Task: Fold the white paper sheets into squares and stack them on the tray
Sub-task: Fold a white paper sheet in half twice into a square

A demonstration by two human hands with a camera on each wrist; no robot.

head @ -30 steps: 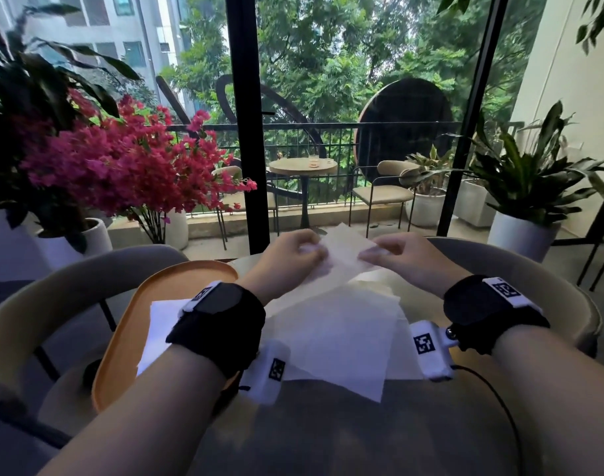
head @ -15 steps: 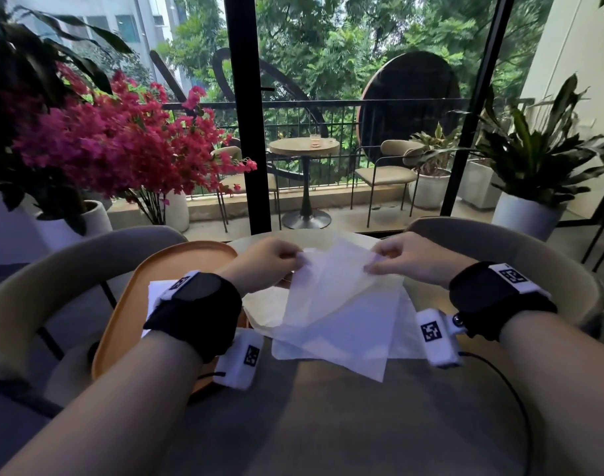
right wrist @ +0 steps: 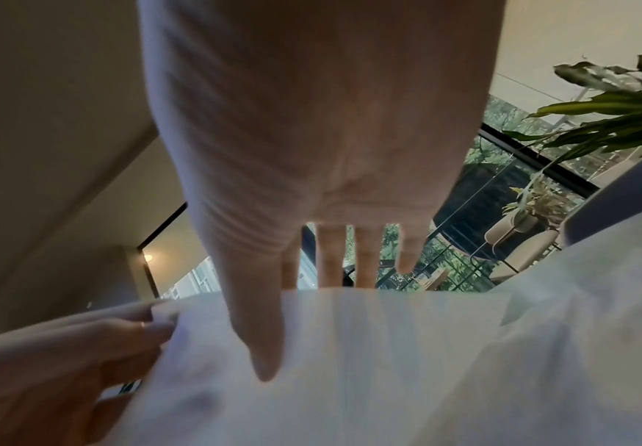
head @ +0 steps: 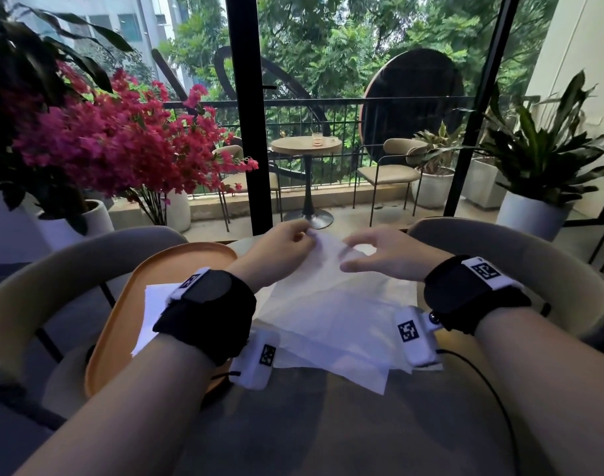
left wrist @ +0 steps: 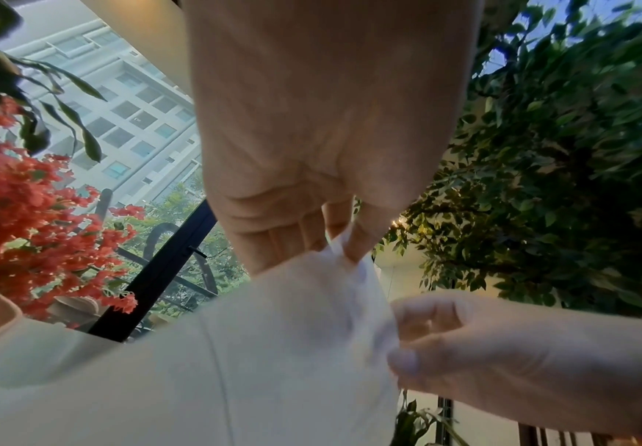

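Observation:
A thin white paper sheet [head: 314, 269] is lifted at its far edge above more white sheets [head: 331, 341] lying on the grey table [head: 328, 427]. My left hand [head: 307, 231] pinches the sheet's far left corner between thumb and fingers, which the left wrist view [left wrist: 344, 244] shows clearly. My right hand [head: 347, 254] hovers at the sheet's right side with thumb and fingers spread apart. In the right wrist view [right wrist: 300, 326] its thumb lies over the paper and its straight fingers reach behind the top edge. An orange tray [head: 122, 304] at the left holds a white sheet [head: 153, 304].
Beige curved chairs [head: 53, 266] ring the table on the left and on the right [head: 551, 269]. A black cable [head: 493, 389] runs from my right wrist across the table. Potted plants and a glass door stand beyond the far edge.
My right hand has let go of the sheet's right corner and spread its fingers. The sheet, held up by both hands before, has sunk toward the pile. My left hand keeps its pinch.

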